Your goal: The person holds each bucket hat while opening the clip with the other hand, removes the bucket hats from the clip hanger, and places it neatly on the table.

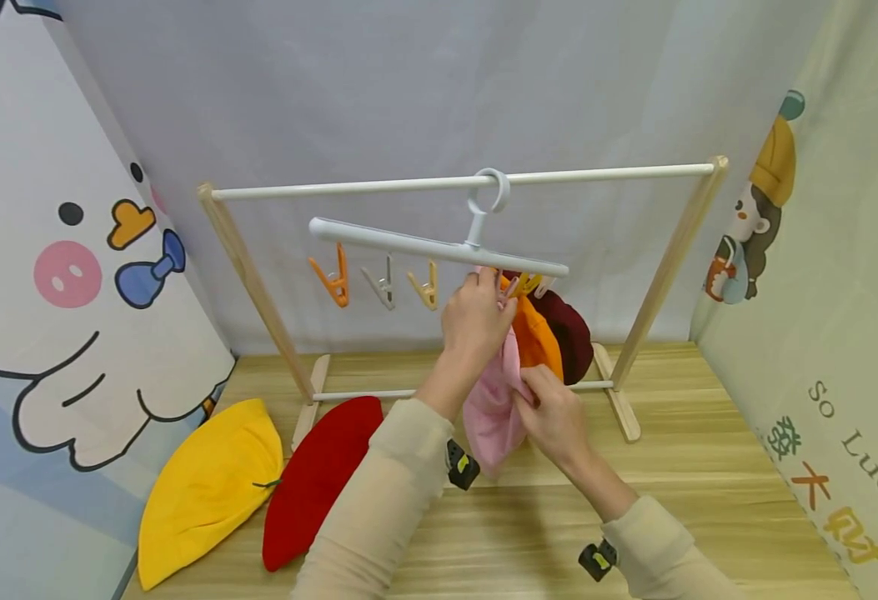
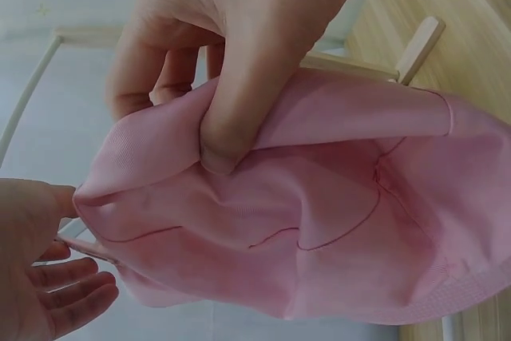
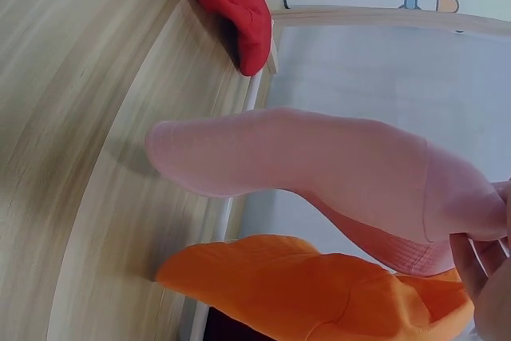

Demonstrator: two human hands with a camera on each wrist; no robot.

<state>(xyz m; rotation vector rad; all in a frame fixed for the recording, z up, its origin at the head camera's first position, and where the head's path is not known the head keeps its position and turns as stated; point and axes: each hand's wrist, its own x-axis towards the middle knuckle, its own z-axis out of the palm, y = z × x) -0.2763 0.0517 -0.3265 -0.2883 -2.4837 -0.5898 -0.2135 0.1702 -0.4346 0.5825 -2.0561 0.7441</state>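
A pink bucket hat (image 1: 493, 408) hangs below the right half of a white hanger (image 1: 408, 243). My left hand (image 1: 476, 317) is at the hat's top, thumb and index finger pinching a pink clothespin (image 2: 89, 251), partly hidden by the fabric. Its other fingers lie loosely spread in the left wrist view. Lower down, my right hand (image 1: 554, 408) pinches the hat's edge, thumb on the near side of the cloth in the left wrist view. Just right of the pink hat hang an orange hat (image 1: 538, 333) and a dark maroon hat (image 1: 569, 333), with a yellow clothespin (image 1: 526, 285) above.
The hanger tilts down to the right on the rack's rod (image 1: 604, 175). Orange (image 1: 336, 279), grey (image 1: 382, 286) and cream clothespins (image 1: 427, 287) dangle from its left half. A yellow hat (image 1: 209, 492) and a red hat (image 1: 322, 479) lie on the wooden table (image 1: 709, 500).
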